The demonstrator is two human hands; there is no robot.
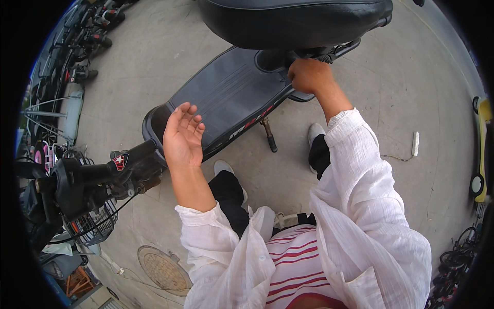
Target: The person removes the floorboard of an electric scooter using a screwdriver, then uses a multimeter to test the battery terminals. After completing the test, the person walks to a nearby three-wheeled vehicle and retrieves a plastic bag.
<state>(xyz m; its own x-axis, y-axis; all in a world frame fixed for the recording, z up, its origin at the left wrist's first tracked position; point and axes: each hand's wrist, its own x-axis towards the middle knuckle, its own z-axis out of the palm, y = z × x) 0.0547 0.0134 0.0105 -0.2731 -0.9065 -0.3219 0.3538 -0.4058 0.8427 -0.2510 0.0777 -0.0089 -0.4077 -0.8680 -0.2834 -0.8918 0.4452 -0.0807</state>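
Observation:
An electric scooter stands across in front of me, with its black footboard in the middle and its padded black seat at the top. My right hand is closed just below the seat, by the rear end of the footboard. Its fingers curl away from view, and what they grip is hidden. Over the front end of the footboard hovers my left hand, palm up, fingers loosely bent and apart, holding nothing. The steering column with a red badge runs to the handlebar at left. A pedal sticks out below the footboard.
Several parked scooters line the far left. A wire basket sits below the handlebar. On the concrete are a round manhole cover and a white strip with a cord. A yellow wheeled object stands at right.

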